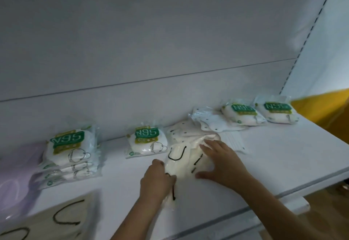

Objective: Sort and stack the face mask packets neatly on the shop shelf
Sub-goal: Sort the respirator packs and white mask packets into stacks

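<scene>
A clear packet of cream masks with black ear loops (184, 161) lies mid-shelf. My left hand (156, 180) grips its near left edge. My right hand (221, 161) rests flat on its right side, fingers spread. More loose cream packets (181, 131) lie just behind it. A stack of green-labelled N95 packets (70, 154) stands at the left. One single N95 packet (146, 141) lies beside the cream ones. Two further N95 packets (243, 112) (277, 111) sit at the far right.
The white shelf (264, 164) has a back panel and a metal front rail. Dotted white packets (211, 121) lie between the cream pile and the right N95 packets. A lilac packet (17, 175) and another cream packet (56, 219) lie at the near left. An orange surface (328, 107) shows at right.
</scene>
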Tool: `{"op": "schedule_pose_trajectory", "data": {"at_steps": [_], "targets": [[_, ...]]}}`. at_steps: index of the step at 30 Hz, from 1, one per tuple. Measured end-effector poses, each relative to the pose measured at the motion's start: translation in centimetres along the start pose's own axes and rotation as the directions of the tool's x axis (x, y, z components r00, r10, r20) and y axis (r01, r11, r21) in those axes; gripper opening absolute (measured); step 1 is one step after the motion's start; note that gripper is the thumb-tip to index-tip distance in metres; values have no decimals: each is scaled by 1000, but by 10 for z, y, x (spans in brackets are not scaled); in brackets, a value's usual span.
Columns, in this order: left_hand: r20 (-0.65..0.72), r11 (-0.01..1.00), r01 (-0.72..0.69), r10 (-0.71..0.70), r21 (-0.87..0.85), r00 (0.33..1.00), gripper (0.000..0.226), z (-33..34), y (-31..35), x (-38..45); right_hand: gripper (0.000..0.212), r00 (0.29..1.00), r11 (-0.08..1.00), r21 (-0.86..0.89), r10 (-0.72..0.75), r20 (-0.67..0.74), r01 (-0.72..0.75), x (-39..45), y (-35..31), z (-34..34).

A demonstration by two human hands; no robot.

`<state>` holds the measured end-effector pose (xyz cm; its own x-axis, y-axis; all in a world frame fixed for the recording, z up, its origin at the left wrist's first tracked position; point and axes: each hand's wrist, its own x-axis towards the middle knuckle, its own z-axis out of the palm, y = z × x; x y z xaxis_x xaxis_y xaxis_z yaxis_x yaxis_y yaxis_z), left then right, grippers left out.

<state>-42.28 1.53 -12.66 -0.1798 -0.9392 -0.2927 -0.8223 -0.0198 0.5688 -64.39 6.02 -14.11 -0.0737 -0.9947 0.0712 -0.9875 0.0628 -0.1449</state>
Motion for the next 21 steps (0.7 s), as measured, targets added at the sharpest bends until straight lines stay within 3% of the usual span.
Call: {"op": "schedule_pose_trajectory", "data": {"at_steps": [3,5,7,11,14,19,21], "targets": [[14,998,3,-2,-61,1000,14,-9,-9,-8,69,976,998,26,-45,-212,52,13,12,8],[-14,993,18,-19,-117,1000,13,-17,-15,-18,42,898,988,53,-112,-426,148,20,14,12],[-7,977,62,-65,-206,998,7,-25,-20,-30,33,816,977,28,-162,-554,213,20,12,13],[136,797,204,-154,-568,979,15,-41,-21,-54,12,698,969,137,-46,-714,204,9,8,-1],[214,649,281,-183,-707,960,19,-44,-15,-63,14,628,954,188,-1,-778,233,12,-3,-26],[225,541,239,-94,-806,970,26,-38,-7,-64,20,703,877,389,86,-706,283,23,-45,-78],[247,477,257,-84,-840,965,27,-37,1,-65,22,697,823,378,-30,-716,425,18,-65,-88]]}}
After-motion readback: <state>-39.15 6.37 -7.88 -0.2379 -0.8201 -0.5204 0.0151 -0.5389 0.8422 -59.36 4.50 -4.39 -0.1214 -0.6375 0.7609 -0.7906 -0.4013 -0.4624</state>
